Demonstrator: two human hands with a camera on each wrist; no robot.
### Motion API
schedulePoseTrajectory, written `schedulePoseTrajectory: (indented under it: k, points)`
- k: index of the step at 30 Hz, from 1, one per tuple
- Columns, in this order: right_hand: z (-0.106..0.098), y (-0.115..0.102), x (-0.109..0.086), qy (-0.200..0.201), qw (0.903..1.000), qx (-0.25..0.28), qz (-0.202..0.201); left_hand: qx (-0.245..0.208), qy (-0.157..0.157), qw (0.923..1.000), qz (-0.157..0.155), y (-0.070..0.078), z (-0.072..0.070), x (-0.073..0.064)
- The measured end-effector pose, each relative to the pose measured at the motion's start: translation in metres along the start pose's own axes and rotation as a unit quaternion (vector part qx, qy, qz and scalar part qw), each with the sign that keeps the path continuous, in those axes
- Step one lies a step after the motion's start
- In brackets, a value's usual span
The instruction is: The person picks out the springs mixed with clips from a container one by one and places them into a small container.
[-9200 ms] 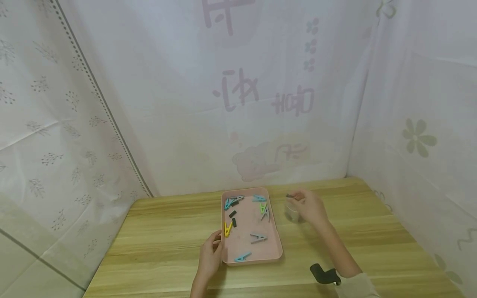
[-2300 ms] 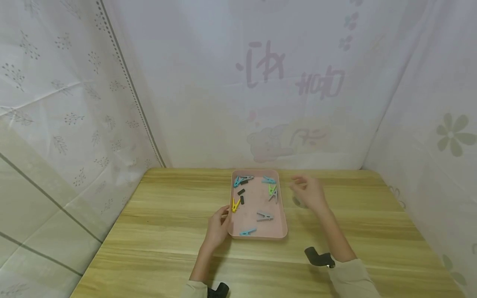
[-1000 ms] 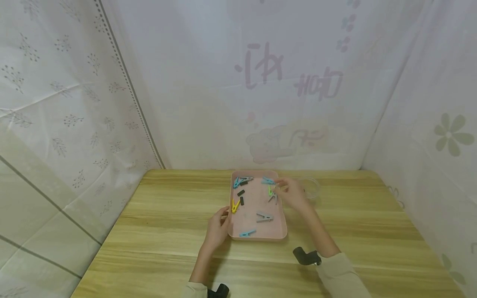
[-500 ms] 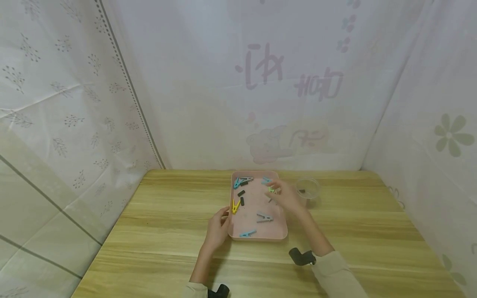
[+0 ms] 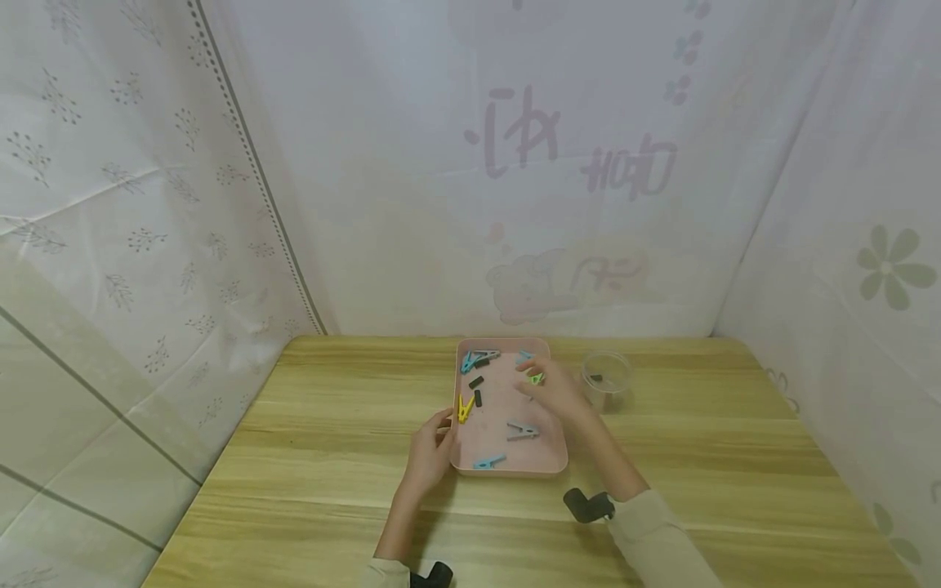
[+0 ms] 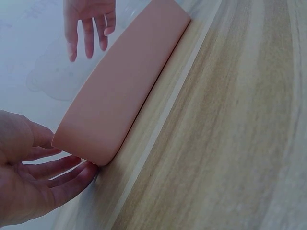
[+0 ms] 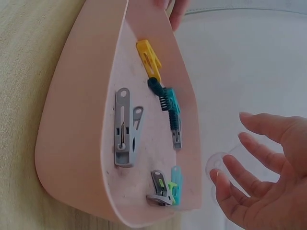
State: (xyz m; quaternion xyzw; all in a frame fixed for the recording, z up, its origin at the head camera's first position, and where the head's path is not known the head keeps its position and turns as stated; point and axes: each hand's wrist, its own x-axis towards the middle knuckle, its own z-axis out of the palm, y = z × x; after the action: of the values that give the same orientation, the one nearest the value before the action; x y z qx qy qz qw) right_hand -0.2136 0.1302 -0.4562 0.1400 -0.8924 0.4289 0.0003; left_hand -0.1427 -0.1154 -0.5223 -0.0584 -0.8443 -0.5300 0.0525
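In the head view, the left hand (image 5: 429, 451) grips the left wall of a pink tray (image 5: 542, 465) on the wooden table (image 5: 331, 457). Just past those fingers, inside the wall, I see a yellow clothespin (image 5: 465, 407) and black pieces (image 5: 476, 382); farther out lie a blue clothespin (image 5: 469, 363) and a grey one crossing it. The right hand (image 5: 556, 390) hangs above the tray's right side, its fingers spread and holding nothing. A green clothespin (image 5: 537, 379) shows under them, and a pale blue clothespin (image 5: 524, 356) peeks out past their tips. Nearer me than those fingers are a grey clothespin (image 5: 523, 430) and a light blue clothespin (image 5: 489, 462). Behind the knuckles stands a clear cup (image 5: 616, 382), something dark in it.

From the left wrist, the left thumb seems to go over the tray's rim while the other fingers bend against the outer wall. Across from them, the right fingers dangle apart above the rim.

From the right wrist, the right fingers are loosely curved with gaps between them, touching no clothespin; the cup shows faintly behind their tips.
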Motion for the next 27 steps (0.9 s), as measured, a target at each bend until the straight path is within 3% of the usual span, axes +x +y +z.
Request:
schedulePoseTrajectory:
  k: [11,27]
  points:
    - [0.006,0.0,0.007,-0.019,0.9995,0.023,0.002,-0.002,0.0,1.0,-0.01,0.0,0.001,0.0]
    - [0.014,-0.009,0.014,-0.039,0.9991,-0.014,0.008,0.0,-0.001,1.0,-0.009,-0.001,0.001,0.001]
